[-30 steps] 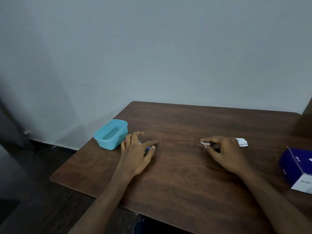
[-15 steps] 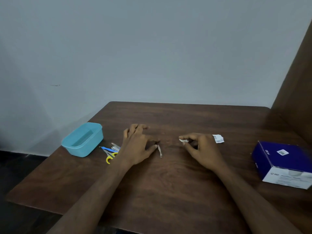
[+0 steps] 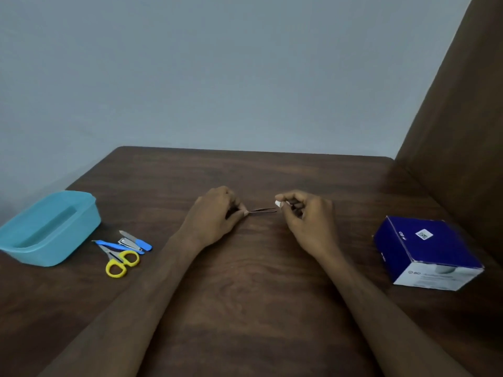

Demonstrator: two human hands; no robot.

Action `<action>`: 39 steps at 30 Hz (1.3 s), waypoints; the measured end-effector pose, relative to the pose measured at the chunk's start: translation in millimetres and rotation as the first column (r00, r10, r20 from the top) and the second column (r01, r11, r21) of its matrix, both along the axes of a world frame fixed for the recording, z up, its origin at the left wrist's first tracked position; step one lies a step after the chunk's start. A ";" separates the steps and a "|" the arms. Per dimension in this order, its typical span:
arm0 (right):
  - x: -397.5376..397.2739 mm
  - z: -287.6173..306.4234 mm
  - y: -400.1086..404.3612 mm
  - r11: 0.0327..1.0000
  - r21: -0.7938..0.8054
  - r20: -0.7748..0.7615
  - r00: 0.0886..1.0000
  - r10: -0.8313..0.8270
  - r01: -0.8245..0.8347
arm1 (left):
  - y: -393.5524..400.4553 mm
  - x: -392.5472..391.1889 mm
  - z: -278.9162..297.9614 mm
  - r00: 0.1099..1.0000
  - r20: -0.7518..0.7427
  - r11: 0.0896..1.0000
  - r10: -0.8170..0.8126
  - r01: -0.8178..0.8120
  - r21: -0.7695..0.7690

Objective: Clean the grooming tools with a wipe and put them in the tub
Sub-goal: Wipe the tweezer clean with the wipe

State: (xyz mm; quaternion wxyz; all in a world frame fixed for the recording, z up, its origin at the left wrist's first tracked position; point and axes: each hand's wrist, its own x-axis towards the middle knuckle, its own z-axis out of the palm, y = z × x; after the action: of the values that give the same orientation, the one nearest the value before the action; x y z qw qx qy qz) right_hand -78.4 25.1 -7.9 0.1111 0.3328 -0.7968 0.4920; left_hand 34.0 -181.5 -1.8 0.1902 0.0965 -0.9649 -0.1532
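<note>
The light blue tub (image 3: 50, 227) stands at the left edge of the brown table (image 3: 258, 295), and nothing can be seen inside it. On the right side, near the brown panel (image 3: 457, 131), there is one dark blue box (image 3: 427, 251) with a white front; it looks closed, so its content is not visible. Just beside the tub lie three tools close together: one pair of yellow-handled scissors (image 3: 121, 261), one nail clipper (image 3: 129, 242), and one blue-handled file (image 3: 137, 240); a further blue piece lies among them, but what it is cannot be told. A fourth tool, a thin pair of metal tweezers (image 3: 262, 210), is in the middle of the table, between the two hands. The left hand (image 3: 215, 216) pinches its one end with curled fingers, and the right hand (image 3: 307, 216) pinches a small white wipe (image 3: 278, 204) right at the other end. The far part of the table up to the grey wall (image 3: 231, 77) is bare wood, and so is the wide near part between the two forearms.
</note>
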 end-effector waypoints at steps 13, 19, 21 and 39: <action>-4.2 0.8 -41.8 0.923 -0.383 0.448 0.881 0.153 0.034 | 7.9 -18.7 -6.0 0.943 -0.291 0.876 0.163 -0.002 0.482; -5.8 2.8 -48.6 0.903 -0.430 0.533 0.813 0.233 0.023 | 1.0 -24.0 -11.1 0.948 -0.255 0.813 0.189 -0.005 0.582; -5.8 1.6 -49.3 0.895 -0.445 0.539 0.805 0.248 0.022 | 0.0 -22.6 -10.7 0.951 -0.256 0.787 0.173 0.023 0.617; -13.2 -3.1 -48.3 0.931 -0.342 0.500 0.815 0.293 -0.124 | 1.5 -19.0 -6.4 0.961 -0.276 0.711 0.021 0.179 0.680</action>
State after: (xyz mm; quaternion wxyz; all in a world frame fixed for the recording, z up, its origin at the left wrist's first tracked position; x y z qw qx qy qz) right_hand -91.6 -23.3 -11.0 -0.1262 0.2456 -0.6713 0.6878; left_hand 15.0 -180.0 -8.2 0.2592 0.0982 -0.8044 -0.5255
